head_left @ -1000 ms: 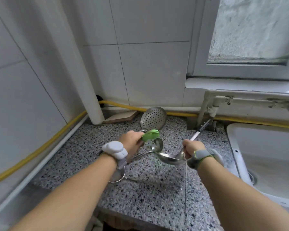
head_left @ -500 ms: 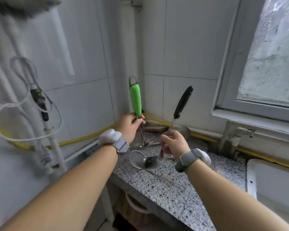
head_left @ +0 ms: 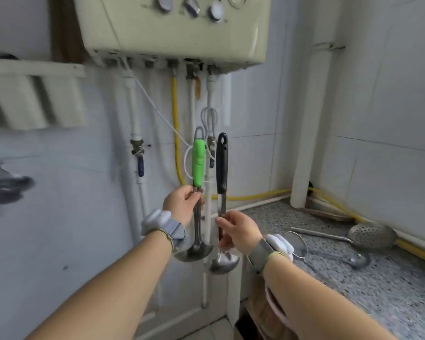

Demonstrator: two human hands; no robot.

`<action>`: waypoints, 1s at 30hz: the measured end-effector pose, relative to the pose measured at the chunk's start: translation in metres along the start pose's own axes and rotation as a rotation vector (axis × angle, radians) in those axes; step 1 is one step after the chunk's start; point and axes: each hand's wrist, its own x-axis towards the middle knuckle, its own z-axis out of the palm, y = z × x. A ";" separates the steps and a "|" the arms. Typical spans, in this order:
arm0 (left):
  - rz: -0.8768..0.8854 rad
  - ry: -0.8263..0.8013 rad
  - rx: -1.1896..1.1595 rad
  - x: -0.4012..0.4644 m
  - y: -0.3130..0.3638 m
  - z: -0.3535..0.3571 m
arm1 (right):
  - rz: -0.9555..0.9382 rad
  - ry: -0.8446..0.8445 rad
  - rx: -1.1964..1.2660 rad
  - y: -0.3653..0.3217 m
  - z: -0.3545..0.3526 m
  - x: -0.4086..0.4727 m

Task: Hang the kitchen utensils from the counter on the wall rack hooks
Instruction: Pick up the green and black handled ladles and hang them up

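Observation:
My left hand [head_left: 183, 206] grips the steel shaft of a green-handled ladle [head_left: 198, 165], held upright with its bowl hanging low. Beside it, my right hand [head_left: 238, 230] holds a black-handled ladle [head_left: 221, 163] upright in the same way. Both ladles are raised in front of the wall pipes under a cream water heater [head_left: 172, 28]. On the speckled counter [head_left: 378, 285] lie a perforated skimmer [head_left: 372, 235] and a wire strainer [head_left: 297, 244]. At the far left a blurred utensil [head_left: 5, 182] hangs on the wall below a white rack [head_left: 32, 67].
White pipes, a yellow gas hose [head_left: 174, 133] and a loose white cable run down the wall behind the ladles. A thick white pipe [head_left: 312, 119] stands in the corner. Below the counter edge sits a pink-rimmed container [head_left: 275, 312].
Both ladles were lifted off the counter and carried left, from above the counter to in front of the wall under the water heater. The view swung left and up.

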 end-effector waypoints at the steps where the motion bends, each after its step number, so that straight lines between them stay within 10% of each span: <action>1: -0.001 0.040 0.002 -0.001 -0.003 -0.021 | -0.014 -0.036 0.004 -0.009 0.018 0.001; 14: -0.026 0.459 -0.022 -0.012 -0.034 -0.277 | -0.249 -0.381 -0.078 -0.127 0.246 -0.002; 30: 0.008 0.581 -0.041 0.038 -0.081 -0.478 | -0.308 -0.360 -0.127 -0.207 0.448 0.044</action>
